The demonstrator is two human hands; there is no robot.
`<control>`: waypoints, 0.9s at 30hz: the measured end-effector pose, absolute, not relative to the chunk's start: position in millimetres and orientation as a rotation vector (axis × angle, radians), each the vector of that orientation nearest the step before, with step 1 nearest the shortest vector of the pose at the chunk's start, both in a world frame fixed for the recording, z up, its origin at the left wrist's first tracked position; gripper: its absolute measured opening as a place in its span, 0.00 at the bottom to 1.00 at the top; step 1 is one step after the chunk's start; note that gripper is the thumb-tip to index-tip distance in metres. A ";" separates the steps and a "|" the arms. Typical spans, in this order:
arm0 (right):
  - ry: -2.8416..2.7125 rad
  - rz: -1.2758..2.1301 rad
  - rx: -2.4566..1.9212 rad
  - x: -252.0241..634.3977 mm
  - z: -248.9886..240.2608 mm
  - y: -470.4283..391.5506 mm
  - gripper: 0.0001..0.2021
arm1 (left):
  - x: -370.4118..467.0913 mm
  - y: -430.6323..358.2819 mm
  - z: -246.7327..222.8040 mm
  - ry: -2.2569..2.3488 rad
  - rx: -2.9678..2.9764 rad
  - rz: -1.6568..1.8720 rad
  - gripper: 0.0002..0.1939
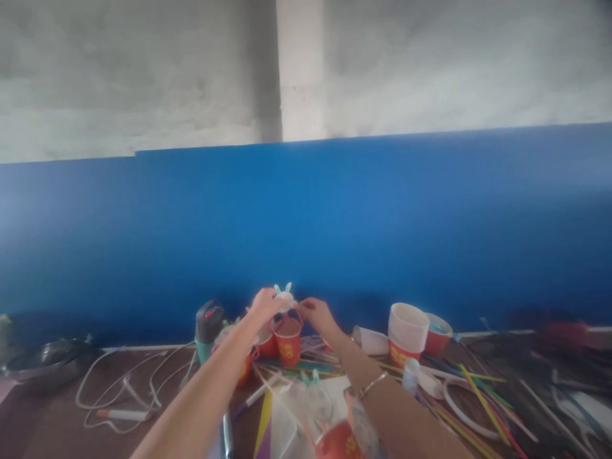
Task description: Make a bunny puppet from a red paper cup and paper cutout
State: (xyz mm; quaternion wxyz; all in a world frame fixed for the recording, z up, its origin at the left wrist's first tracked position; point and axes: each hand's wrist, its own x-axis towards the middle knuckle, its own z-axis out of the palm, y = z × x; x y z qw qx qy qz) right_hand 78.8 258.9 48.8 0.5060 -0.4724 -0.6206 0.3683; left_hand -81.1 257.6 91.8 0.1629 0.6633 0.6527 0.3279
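Note:
My left hand [266, 304] is closed on a small white rabbit-head piece [285, 297] with pale green ears. Close on its right, my right hand [315, 311] has its fingers pinched together; what they hold, if anything, is too blurred to make out. Just below both hands is a red paper cup [288, 347] with yellow print and a thin red handle. Whether it hangs or stands I cannot tell. More red cups [268, 341] are partly hidden behind my left forearm. Nearer me, another rabbit-head piece [319, 403] shows above a red cup [340, 441].
A stack of paper cups [408, 328] stands right, beside another red cup [437, 335] and a tipped white cup [371, 341]. Coloured strips [482, 401] lie scattered at right. A dark-topped bottle [209, 325], white cables [153, 382] and a glue-gun-like stick [123, 415] are left. A blue panel [306, 217] rises behind.

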 end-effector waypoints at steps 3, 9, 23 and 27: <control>-1.540 0.862 -1.137 72.3 49.5 263.9 0.13 | -81.1 257.5 90.1 1.834 1.882 0.974 0.12; -1.594 0.852 -1.112 66.5 50.0 266.5 0.09 | -82.1 256.8 86.9 1.797 1.857 1.012 0.09; -1.685 0.870 -1.123 77.7 54.2 266.5 0.12 | -75.4 258.5 93.6 1.794 1.838 0.897 0.12; -1.700 0.852 -1.136 77.9 53.0 269.5 0.11 | -74.5 255.6 94.6 1.816 1.834 0.864 0.12</control>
